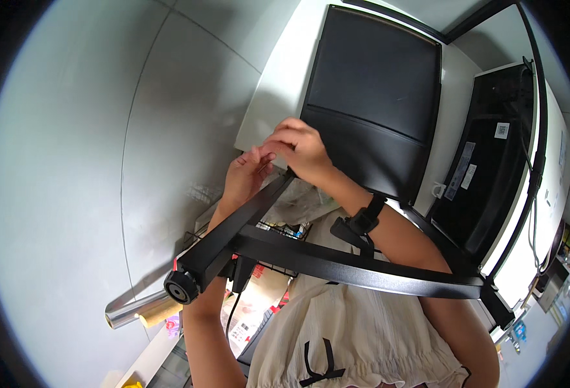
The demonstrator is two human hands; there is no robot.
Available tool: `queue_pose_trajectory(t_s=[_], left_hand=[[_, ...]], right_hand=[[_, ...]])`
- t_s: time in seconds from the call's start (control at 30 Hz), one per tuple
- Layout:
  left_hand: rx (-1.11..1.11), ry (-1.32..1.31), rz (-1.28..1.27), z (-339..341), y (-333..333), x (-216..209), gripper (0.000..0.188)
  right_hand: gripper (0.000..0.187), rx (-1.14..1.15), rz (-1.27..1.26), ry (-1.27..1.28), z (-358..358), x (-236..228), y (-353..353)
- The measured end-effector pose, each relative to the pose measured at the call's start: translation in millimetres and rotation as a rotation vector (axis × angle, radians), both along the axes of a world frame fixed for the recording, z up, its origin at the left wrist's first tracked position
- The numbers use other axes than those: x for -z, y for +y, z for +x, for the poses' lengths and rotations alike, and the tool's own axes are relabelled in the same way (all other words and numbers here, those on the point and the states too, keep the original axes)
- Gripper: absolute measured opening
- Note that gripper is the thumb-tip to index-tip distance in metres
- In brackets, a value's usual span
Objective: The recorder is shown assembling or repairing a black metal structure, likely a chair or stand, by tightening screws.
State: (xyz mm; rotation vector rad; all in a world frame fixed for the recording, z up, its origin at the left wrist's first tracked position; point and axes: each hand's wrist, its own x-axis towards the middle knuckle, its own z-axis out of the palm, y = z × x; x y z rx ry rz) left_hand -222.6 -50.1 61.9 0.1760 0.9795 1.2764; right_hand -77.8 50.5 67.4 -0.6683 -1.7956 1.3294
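My left hand (246,176) and my right hand (300,147) meet in the middle, beside the upper end of a black square-tube metal frame (259,194). The left fingers are curled with thumb and forefinger pinched together. My right fingers bend over and touch the left fingertips. Whatever lies between them is too small or hidden to make out. In front of my body, the frame crosses both forearms in the picture, and a round black knob-like foot (181,286) sits on its lower left end. A black strap (366,220) with a buckle-like block is around my right wrist.
Just beyond my hands, a large black panel (375,84) rests against a white surface (275,103). To the right stands a black appliance (485,168) with stickers. Silver and tan rolls (159,310) lie lower left. A black wire basket (285,229) and clear plastic are below the hands.
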Motion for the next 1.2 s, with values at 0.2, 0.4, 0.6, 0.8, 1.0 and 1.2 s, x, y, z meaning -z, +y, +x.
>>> queue_pose_trajectory(t_s=[0.2, 0.4, 0.6, 0.8, 1.0, 1.2], left_hand=[[0.01, 0.193, -0.484, -9, -23, 23, 0.033], [0.282, 0.285, -0.533, 4, -33, 53, 0.032], [0.276, 0.257, -0.59, 13, -21, 63, 0.024], [0.234, 0.196, -0.537, 20, -18, 51, 0.023], [0.269, 0.262, -0.412, 19, -26, 45, 0.024], [0.323, 0.445, -0.321, 20, -32, 45, 0.025]], right_hand=[[0.01, 0.101, -0.215, -0.268, 22, 61, 0], [0.008, 0.021, -0.337, -0.403, 28, 77, -28], [0.01, 0.064, -0.163, -0.456, 32, 83, -33], [0.008, 0.135, -0.198, -0.427, 31, 77, -35], [0.006, 0.104, 0.008, -0.464, 30, 79, -33], [0.01, 0.125, 0.069, -0.519, 24, 81, -36]])
